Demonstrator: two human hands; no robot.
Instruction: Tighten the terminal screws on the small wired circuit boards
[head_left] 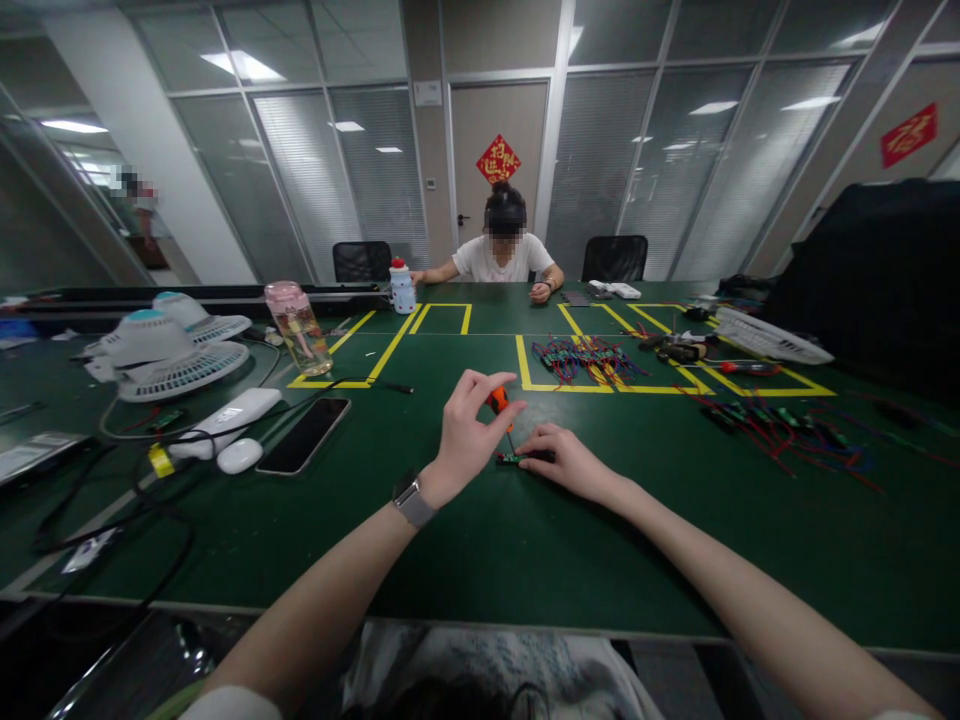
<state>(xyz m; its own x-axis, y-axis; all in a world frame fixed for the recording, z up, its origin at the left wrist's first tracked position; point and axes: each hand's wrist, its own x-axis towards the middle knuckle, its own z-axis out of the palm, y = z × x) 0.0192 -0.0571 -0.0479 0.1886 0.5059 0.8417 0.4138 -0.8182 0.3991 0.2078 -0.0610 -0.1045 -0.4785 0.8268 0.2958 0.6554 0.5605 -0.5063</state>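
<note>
My left hand (471, 425), with a watch on its wrist, is closed round the orange and black handle of a screwdriver (498, 399). The screwdriver stands nearly upright, its thin shaft pointing down at a small green circuit board (510, 459) on the table. Whether the tip touches the board is too small to tell. My right hand (562, 460) rests on the table and grips the right end of the board, where a dark part shows under the fingers.
Bundles of boards with red and blue wires (589, 358) lie ahead and to the right. Leftward are a phone (305, 436), a white power strip (229, 420), fan parts (176, 350), a pink-lidded bottle (298, 328) and cables. Across the green table (450, 560) sits a person (504, 255).
</note>
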